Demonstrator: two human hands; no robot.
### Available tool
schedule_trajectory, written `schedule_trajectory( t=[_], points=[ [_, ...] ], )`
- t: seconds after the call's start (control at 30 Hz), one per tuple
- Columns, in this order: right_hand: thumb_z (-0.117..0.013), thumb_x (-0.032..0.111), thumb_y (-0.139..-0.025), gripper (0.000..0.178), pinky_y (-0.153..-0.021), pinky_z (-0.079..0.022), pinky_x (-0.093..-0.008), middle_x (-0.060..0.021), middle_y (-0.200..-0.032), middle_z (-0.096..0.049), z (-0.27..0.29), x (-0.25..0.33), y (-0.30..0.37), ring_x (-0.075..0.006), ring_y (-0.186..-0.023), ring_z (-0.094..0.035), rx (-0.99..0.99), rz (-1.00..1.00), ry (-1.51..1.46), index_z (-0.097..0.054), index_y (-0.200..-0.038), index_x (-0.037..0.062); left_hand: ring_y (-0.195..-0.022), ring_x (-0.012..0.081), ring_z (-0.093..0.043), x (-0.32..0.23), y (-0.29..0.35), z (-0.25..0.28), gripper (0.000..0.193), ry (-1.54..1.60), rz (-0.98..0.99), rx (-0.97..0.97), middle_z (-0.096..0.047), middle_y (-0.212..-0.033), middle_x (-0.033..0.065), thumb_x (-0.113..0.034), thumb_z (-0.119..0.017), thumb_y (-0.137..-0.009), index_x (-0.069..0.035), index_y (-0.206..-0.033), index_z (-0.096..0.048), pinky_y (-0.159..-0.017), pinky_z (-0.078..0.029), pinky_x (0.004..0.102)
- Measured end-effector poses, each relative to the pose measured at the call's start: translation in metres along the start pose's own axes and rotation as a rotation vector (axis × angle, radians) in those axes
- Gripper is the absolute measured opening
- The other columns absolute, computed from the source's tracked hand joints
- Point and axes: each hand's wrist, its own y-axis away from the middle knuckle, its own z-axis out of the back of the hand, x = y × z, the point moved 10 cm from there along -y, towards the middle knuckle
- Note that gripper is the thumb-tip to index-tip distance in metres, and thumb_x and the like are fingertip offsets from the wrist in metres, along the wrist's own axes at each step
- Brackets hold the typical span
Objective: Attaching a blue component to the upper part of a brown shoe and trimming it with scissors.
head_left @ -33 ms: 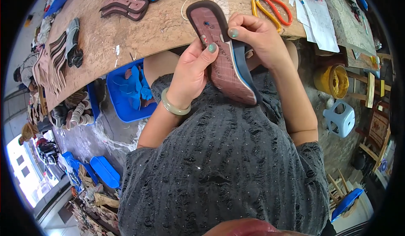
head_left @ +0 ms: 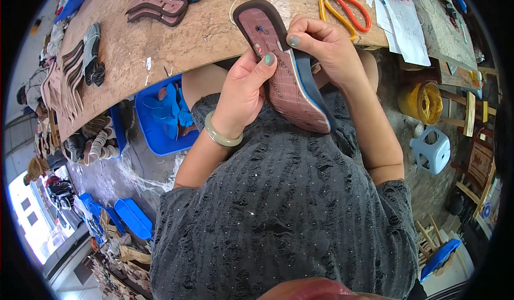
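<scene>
While the left hand (head_left: 243, 94) grips the shoe sole (head_left: 284, 67) and the right hand (head_left: 326, 45) pinches its blue edge strip (head_left: 310, 83), nothing has visibly shifted, suggesting edge work continues.

a sole (head_left: 284, 69) is held above the lap, at the near edge of the table (head_left: 203, 37), between the left hand (head_left: 243, 94) on its left and the right hand (head_left: 324, 48) on its right. on the table, scissors (head_left: 342, 5) are laid behind the right hand, papers (head_left: 399, 19) to their right, and more soles (head_left: 158, 5) far left. a tray (head_left: 160, 115) is set under the table, left of the left hand. a bucket (head_left: 420, 102) and a stool (head_left: 433, 150) are placed on the floor at right.
</scene>
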Motion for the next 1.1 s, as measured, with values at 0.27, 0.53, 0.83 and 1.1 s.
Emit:
schedule_trajectory(
  t=[0.27, 0.53, 0.83, 1.1],
  points=[
    [-0.068, 0.011, -0.080, 0.014, -0.071, -0.043, -0.0201, 0.0027, -0.082, -0.058, 0.004, 0.018, 0.006, -0.0046, -0.079, -0.052, -0.061, 0.009, 0.294, -0.062, -0.092, 0.0043, -0.102, 0.0125, -0.057, 0.001, -0.007, 0.004, 0.031, -0.010, -0.042, -0.016, -0.058, -0.114, 0.0062, -0.014, -0.051, -0.095, 0.000, -0.122, -0.046, -0.090, -0.046, 0.0277],
    [-0.059, 0.022, -0.091, 0.027, -0.079, -0.047, -0.0246, -0.0035, -0.094, -0.063, 0.028, -0.016, 0.033, -0.0090, -0.090, -0.057, -0.121, -0.169, -0.016, -0.063, -0.104, -0.0002, -0.100, 0.0133, -0.058, -0.013, -0.011, 0.012, 0.029, 0.005, -0.195, -0.059, -0.060, -0.110, 0.0063, -0.009, -0.055, -0.092, -0.003, -0.120, -0.049, -0.090, -0.046, 0.0291],
    [-0.066, 0.014, -0.085, 0.020, -0.069, -0.046, -0.0199, -0.0010, -0.084, -0.065, -0.008, -0.021, 0.016, -0.0026, -0.077, -0.055, -0.155, -0.165, -0.177, -0.067, -0.098, -0.0002, -0.102, 0.0152, -0.058, -0.019, -0.013, 0.005, 0.030, -0.144, -0.287, -0.087, -0.061, -0.111, 0.0079, -0.018, -0.052, -0.095, -0.001, -0.120, -0.050, -0.093, -0.045, 0.0299],
    [-0.065, 0.010, -0.084, 0.023, -0.075, -0.048, -0.0215, -0.0052, -0.093, -0.067, -0.022, -0.027, 0.018, -0.0072, -0.082, -0.060, -0.159, -0.194, -0.386, -0.065, -0.103, -0.0026, -0.110, 0.0207, -0.055, -0.033, -0.018, -0.001, 0.054, -0.422, -0.323, 0.076, -0.054, -0.123, 0.0145, -0.038, -0.023, -0.102, 0.005, -0.123, -0.048, -0.094, -0.045, 0.0327]
  ],
)
